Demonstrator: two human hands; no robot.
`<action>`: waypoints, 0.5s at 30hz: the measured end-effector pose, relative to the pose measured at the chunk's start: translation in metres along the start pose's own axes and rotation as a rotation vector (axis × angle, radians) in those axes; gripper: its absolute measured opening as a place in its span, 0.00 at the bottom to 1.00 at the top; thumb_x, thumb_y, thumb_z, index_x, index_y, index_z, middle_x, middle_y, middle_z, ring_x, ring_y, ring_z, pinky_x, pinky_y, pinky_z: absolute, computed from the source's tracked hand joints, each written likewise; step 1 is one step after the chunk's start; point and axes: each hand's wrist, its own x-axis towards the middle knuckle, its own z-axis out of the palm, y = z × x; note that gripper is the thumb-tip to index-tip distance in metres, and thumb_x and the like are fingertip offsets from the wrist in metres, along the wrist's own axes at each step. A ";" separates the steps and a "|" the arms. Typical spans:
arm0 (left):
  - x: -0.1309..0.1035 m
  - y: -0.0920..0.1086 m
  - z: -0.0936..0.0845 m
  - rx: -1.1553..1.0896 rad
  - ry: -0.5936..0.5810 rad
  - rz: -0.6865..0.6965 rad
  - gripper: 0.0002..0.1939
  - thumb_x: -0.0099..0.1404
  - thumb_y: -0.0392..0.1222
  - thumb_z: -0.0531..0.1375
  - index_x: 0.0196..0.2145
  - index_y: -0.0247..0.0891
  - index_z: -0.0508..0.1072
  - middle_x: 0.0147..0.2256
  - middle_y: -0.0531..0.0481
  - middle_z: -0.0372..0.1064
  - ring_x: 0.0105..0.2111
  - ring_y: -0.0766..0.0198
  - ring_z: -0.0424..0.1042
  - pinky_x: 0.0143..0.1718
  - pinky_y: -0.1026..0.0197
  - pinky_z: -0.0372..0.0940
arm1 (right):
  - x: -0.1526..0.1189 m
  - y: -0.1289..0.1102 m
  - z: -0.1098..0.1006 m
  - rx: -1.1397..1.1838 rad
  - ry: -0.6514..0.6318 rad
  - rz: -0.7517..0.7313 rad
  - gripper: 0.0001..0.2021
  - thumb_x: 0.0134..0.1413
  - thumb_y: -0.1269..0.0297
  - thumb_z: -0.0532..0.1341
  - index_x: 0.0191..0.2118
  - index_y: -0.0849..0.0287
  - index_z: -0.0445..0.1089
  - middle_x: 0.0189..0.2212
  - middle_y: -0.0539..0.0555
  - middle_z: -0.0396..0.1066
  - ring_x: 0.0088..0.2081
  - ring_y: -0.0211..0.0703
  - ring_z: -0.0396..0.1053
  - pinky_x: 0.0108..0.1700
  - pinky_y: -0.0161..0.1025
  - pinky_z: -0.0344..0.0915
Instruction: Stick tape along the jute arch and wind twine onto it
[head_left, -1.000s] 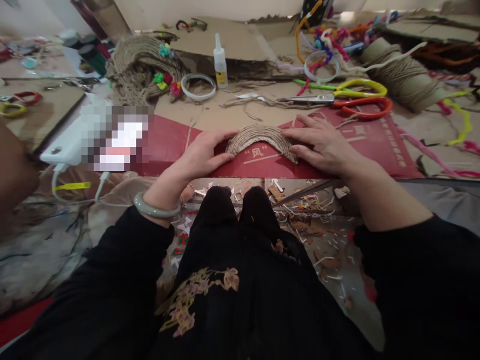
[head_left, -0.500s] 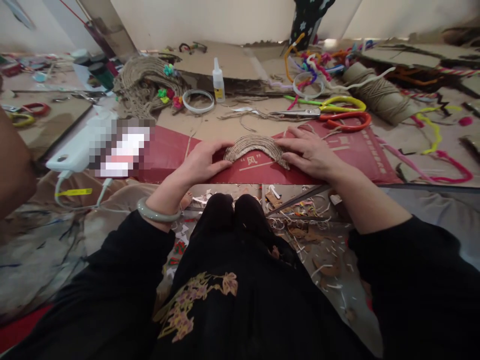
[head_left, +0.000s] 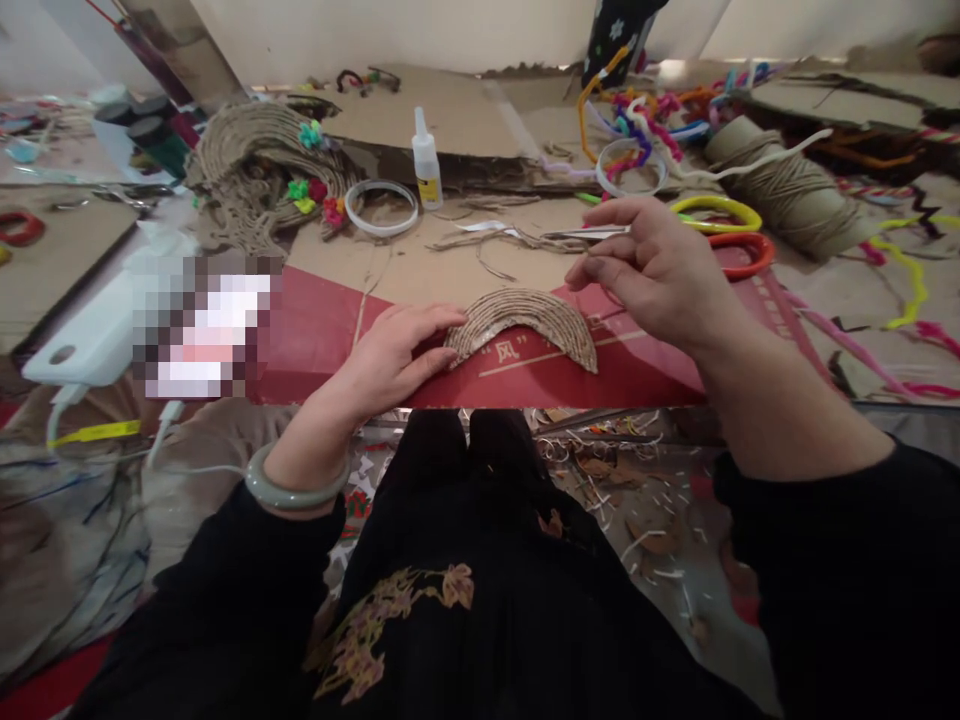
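Note:
An arch of coiled brown twine [head_left: 529,308], its rows lying side by side, rests on a red printed sheet [head_left: 360,345] at the table's front edge. My left hand [head_left: 401,350] is closed on the arch's left end, thumb in front and fingers behind. Raised just above and right of the arch, my right hand [head_left: 649,275] has bent fingers held apart, and I see nothing in them. Behind that hand lie scissors with one yellow and one red handle loop [head_left: 739,255]; their blades are partly covered by it.
Beyond the sheet stand a glue bottle [head_left: 426,165] and a white ring [head_left: 381,208]. A twine bundle with bright flowers [head_left: 255,170] lies at left, near a white power bank [head_left: 112,310] and a blurred-out phone [head_left: 210,335]. At right are a twine spool [head_left: 795,185] and pipe cleaners [head_left: 904,270].
My right hand has let go of the arch's right end and lifted up and to the right. My left hand keeps its hold. The view has shifted slightly.

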 end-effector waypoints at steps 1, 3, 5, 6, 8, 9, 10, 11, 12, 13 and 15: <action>0.000 0.000 0.000 -0.003 0.004 0.001 0.20 0.69 0.47 0.54 0.54 0.37 0.74 0.56 0.41 0.74 0.57 0.54 0.72 0.60 0.48 0.62 | 0.004 -0.006 0.001 -0.001 -0.018 -0.038 0.12 0.60 0.63 0.60 0.49 0.54 0.67 0.30 0.50 0.78 0.33 0.38 0.76 0.39 0.39 0.72; 0.000 0.002 -0.001 0.002 0.004 -0.011 0.20 0.71 0.46 0.52 0.53 0.36 0.74 0.55 0.41 0.75 0.57 0.54 0.72 0.60 0.47 0.63 | 0.013 -0.017 0.005 -0.046 -0.080 -0.071 0.07 0.59 0.62 0.60 0.42 0.56 0.69 0.30 0.51 0.78 0.31 0.39 0.75 0.37 0.41 0.71; -0.001 0.006 -0.001 0.008 0.013 -0.028 0.19 0.71 0.46 0.52 0.53 0.38 0.74 0.54 0.42 0.76 0.56 0.54 0.73 0.59 0.48 0.64 | 0.022 -0.026 0.011 -0.093 -0.138 -0.099 0.07 0.61 0.61 0.59 0.39 0.57 0.72 0.30 0.51 0.77 0.31 0.40 0.74 0.36 0.41 0.70; -0.001 0.008 0.000 0.010 0.038 -0.029 0.18 0.72 0.45 0.52 0.52 0.38 0.75 0.53 0.43 0.76 0.55 0.55 0.73 0.58 0.49 0.66 | 0.025 -0.028 0.014 -0.122 -0.168 -0.113 0.08 0.61 0.60 0.59 0.38 0.57 0.73 0.30 0.51 0.76 0.32 0.40 0.73 0.36 0.41 0.69; -0.002 0.013 0.002 0.033 0.160 -0.010 0.14 0.71 0.43 0.55 0.49 0.40 0.76 0.50 0.45 0.78 0.54 0.56 0.74 0.57 0.51 0.68 | 0.030 -0.031 0.020 -0.181 -0.210 -0.157 0.09 0.62 0.60 0.59 0.37 0.57 0.74 0.30 0.51 0.75 0.33 0.40 0.72 0.38 0.40 0.68; -0.002 0.015 0.004 0.054 0.262 0.013 0.11 0.71 0.42 0.57 0.46 0.41 0.77 0.48 0.46 0.79 0.52 0.57 0.75 0.55 0.52 0.69 | 0.031 -0.030 0.022 -0.206 -0.222 -0.189 0.09 0.62 0.61 0.58 0.37 0.57 0.74 0.30 0.51 0.75 0.34 0.40 0.72 0.39 0.40 0.67; -0.003 0.018 0.005 0.074 0.359 0.039 0.08 0.70 0.40 0.58 0.43 0.41 0.78 0.47 0.47 0.80 0.50 0.59 0.77 0.54 0.54 0.70 | 0.031 -0.029 0.025 -0.228 -0.228 -0.222 0.09 0.62 0.62 0.58 0.36 0.57 0.75 0.31 0.52 0.75 0.35 0.40 0.72 0.40 0.39 0.67; -0.003 0.020 0.007 0.083 0.433 0.081 0.06 0.69 0.39 0.60 0.40 0.42 0.78 0.44 0.49 0.80 0.46 0.61 0.78 0.51 0.56 0.71 | 0.029 -0.028 0.026 -0.245 -0.231 -0.251 0.09 0.62 0.63 0.58 0.36 0.57 0.75 0.33 0.52 0.75 0.36 0.40 0.72 0.40 0.39 0.67; -0.003 0.022 0.009 0.084 0.459 0.114 0.04 0.68 0.37 0.61 0.39 0.42 0.78 0.42 0.49 0.80 0.43 0.62 0.78 0.48 0.57 0.72 | 0.028 -0.026 0.028 -0.262 -0.231 -0.273 0.09 0.62 0.63 0.58 0.35 0.57 0.75 0.34 0.53 0.74 0.37 0.41 0.71 0.41 0.39 0.66; -0.003 0.023 0.010 0.083 0.462 0.146 0.03 0.67 0.36 0.63 0.38 0.41 0.78 0.40 0.50 0.80 0.40 0.64 0.78 0.46 0.58 0.72 | 0.025 -0.025 0.029 -0.280 -0.230 -0.285 0.09 0.62 0.63 0.58 0.35 0.57 0.75 0.34 0.53 0.74 0.38 0.41 0.71 0.41 0.40 0.66; -0.003 0.025 0.012 0.079 0.423 0.177 0.03 0.66 0.35 0.64 0.38 0.40 0.77 0.38 0.50 0.80 0.38 0.64 0.77 0.42 0.60 0.72 | 0.020 -0.023 0.031 -0.316 -0.226 -0.285 0.09 0.62 0.63 0.58 0.36 0.57 0.75 0.35 0.54 0.73 0.39 0.43 0.71 0.42 0.41 0.67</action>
